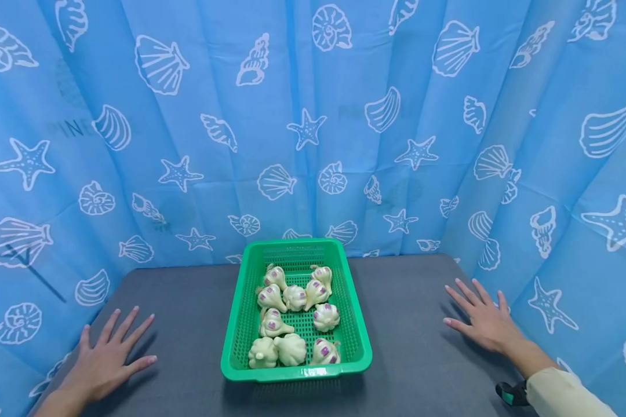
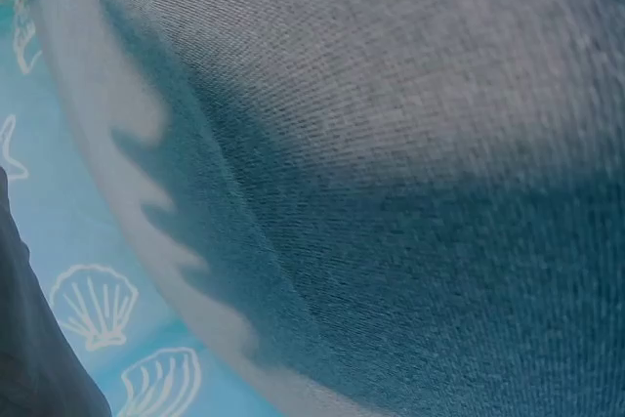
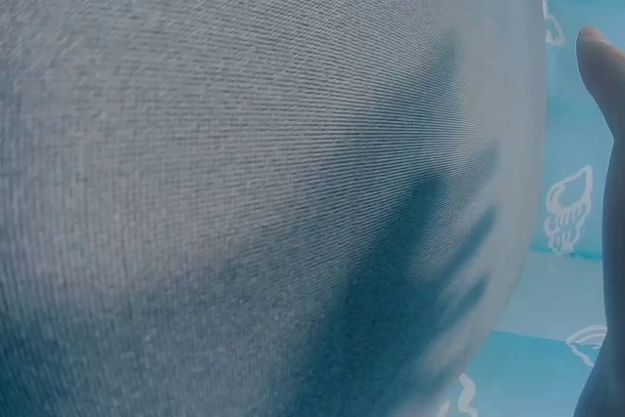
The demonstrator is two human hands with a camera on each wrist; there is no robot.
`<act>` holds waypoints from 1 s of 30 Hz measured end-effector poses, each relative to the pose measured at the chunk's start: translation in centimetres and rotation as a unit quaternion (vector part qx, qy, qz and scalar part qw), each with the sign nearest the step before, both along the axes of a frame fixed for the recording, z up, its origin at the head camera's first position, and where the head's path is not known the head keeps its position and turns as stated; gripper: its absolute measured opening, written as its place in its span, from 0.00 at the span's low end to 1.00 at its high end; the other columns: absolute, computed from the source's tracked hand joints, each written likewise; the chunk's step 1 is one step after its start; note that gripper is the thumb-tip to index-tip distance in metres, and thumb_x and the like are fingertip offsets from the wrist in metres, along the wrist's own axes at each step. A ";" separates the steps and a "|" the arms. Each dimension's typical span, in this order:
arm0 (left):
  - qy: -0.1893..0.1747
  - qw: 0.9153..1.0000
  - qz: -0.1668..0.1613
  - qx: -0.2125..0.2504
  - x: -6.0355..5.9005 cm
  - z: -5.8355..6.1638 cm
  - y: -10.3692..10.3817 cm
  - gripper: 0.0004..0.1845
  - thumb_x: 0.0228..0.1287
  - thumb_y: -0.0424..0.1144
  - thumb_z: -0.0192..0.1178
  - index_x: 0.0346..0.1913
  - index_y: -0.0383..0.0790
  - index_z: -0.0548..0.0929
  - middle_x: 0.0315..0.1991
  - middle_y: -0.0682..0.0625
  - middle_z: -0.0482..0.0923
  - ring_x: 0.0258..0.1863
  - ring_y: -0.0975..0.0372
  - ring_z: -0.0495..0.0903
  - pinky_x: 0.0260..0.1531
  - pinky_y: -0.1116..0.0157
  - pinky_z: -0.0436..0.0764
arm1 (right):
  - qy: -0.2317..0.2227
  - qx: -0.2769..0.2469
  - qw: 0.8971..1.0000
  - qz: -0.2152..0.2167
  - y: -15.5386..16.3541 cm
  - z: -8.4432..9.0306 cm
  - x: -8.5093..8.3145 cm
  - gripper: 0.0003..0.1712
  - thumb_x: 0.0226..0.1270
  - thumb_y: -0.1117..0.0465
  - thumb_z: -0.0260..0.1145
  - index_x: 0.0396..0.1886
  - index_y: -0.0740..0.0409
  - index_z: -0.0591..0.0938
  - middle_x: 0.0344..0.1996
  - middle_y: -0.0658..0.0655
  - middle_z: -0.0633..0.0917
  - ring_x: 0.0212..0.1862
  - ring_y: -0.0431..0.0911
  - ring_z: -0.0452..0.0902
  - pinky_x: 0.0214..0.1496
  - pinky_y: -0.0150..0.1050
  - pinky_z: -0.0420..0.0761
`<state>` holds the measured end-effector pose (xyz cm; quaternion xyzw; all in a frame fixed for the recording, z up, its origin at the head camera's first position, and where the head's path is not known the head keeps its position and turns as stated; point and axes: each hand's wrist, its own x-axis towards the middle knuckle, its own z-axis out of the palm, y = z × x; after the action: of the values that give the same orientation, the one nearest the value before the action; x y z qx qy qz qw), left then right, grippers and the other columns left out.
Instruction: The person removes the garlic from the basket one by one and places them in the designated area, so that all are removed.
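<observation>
A green plastic basket (image 1: 243, 324) stands in the middle of a grey table (image 1: 188, 313) and holds several pale garlic bulbs (image 1: 294, 297) with purple marks. My left hand (image 1: 108, 354) lies flat on the table at the near left, fingers spread and straight, holding nothing. My right hand (image 1: 479, 317) lies flat at the right, fingers spread, also holding nothing. Both hands are well apart from the basket. The left wrist view shows only grey cloth (image 2: 391, 192) with the shadow of fingers. In the right wrist view a fingertip (image 3: 604, 61) shows at the right edge over the cloth.
A blue curtain (image 1: 313, 116) printed with white shells and starfish closes in the table at the back and both sides. Bare grey tabletop lies between each hand and the basket. A dark wrist strap (image 1: 511, 394) shows at my right sleeve.
</observation>
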<state>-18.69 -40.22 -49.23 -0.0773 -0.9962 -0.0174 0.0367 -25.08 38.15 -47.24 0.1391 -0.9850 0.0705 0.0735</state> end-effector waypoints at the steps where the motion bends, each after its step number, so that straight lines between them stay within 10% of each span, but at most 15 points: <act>1: 0.000 1.000 0.001 0.000 0.0 0.1 0.0 0.50 0.59 0.75 0.49 0.78 0.53 0.51 0.73 0.33 0.49 0.69 0.32 0.40 0.50 0.26 0.22 | 0.003 0.000 1.000 0.001 0.1 -0.1 -0.1 0.47 0.65 0.35 0.60 0.77 0.50 0.58 0.74 0.65 0.55 0.73 0.68 0.39 0.60 0.76 0.33; 19: 0.045 0.999 -0.029 0.011 -0.2 1.1 1.2 0.40 0.60 0.71 0.53 0.68 0.48 0.73 0.71 0.34 0.57 0.67 0.34 0.49 0.58 0.37 0.18 | 0.120 -0.063 0.990 0.047 -0.5 0.5 -0.1 0.41 0.59 0.51 0.72 0.70 0.55 0.68 0.66 0.69 0.66 0.66 0.69 0.56 0.59 0.70 0.53; 30: 0.036 0.997 -0.036 0.062 0.1 3.0 3.1 0.29 0.63 0.63 0.58 0.55 0.44 0.84 0.49 0.45 0.82 0.51 0.44 0.77 0.51 0.37 0.66 | 0.190 -0.163 0.967 0.047 -1.8 0.9 0.8 0.26 0.56 0.64 0.73 0.56 0.63 0.79 0.50 0.68 0.80 0.53 0.65 0.71 0.50 0.66 0.65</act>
<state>-18.63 -37.10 -46.27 -0.1111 -0.9879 -0.0773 0.0762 -24.27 36.33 -46.30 0.1825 -0.9205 0.2056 0.2775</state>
